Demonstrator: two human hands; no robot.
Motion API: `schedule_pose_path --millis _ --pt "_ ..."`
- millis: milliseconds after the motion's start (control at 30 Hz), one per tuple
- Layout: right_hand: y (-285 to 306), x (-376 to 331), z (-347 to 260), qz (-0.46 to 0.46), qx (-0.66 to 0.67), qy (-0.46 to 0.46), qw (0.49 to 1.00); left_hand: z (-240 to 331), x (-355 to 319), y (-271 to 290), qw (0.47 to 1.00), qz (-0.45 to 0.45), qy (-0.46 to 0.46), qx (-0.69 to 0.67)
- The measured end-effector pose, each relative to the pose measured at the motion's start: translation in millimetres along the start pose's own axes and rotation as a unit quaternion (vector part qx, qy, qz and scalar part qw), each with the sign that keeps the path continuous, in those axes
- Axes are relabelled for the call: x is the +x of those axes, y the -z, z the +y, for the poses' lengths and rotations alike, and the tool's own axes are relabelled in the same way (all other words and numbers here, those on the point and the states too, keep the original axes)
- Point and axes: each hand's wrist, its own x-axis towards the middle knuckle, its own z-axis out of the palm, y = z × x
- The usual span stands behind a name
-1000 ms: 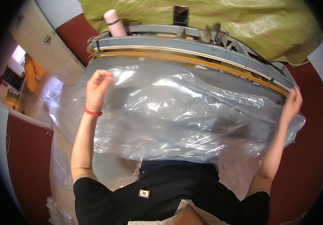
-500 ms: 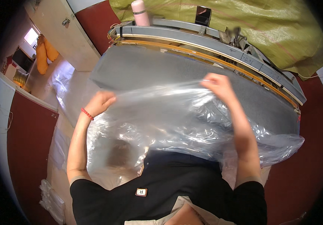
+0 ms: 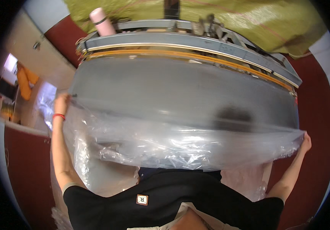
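Observation:
A large clear plastic sheet [image 3: 165, 143] is stretched wide across the near edge of a grey table [image 3: 180, 88]. My left hand [image 3: 61, 104] grips its left corner at the table's left end; a red band is on that wrist. My right hand [image 3: 306, 142] grips the sheet's right corner past the table's right end. Both arms are spread far apart. The sheet hangs crumpled down in front of my dark shirt.
A metal frame with an orange strip [image 3: 195, 57] runs along the table's far edge. A pink bottle [image 3: 102, 21] stands at the back left. Yellow-green sacking [image 3: 249, 23] lies behind. The floor [image 3: 318, 96] is dark red. More plastic [image 3: 44, 103] lies at the left.
My right hand has swung from the middle of the table out to the far right, and my left hand moved further left, pulling the sheet out flat and wide.

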Motion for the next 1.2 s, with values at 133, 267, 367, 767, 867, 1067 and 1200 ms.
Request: schedule_pose_path --millis 133,267,367,767,867,1067,1200 --pt "-49 -13 -29 0.052 -0.068 0.007 0.996 49 103 30 0.948 0.291 0.101 -0.083" --pt "-86 10 -12 0.105 -0.178 -0.046 0.977 31 152 -76 0.893 0.109 0.264 -0.349" --pt "-125 -8 -36 0.067 -0.329 -0.091 0.937 14 129 -137 0.975 -0.004 0.087 -0.204" --pt "-138 -18 -58 0.097 -0.513 -0.036 0.852 239 151 -70 0.934 0.106 -0.038 -0.34" --pt "-124 -20 -48 0.112 -0.514 -0.028 0.85 474 100 2 0.794 -0.185 -0.061 -0.576" --pt "-135 -17 -48 0.107 -0.494 -0.034 0.862 723 -1 19 0.648 -0.375 -0.365 -0.553" --pt "-131 -16 -50 0.102 -0.479 -0.068 0.869 798 -24 27 0.684 -0.401 -0.368 -0.485"
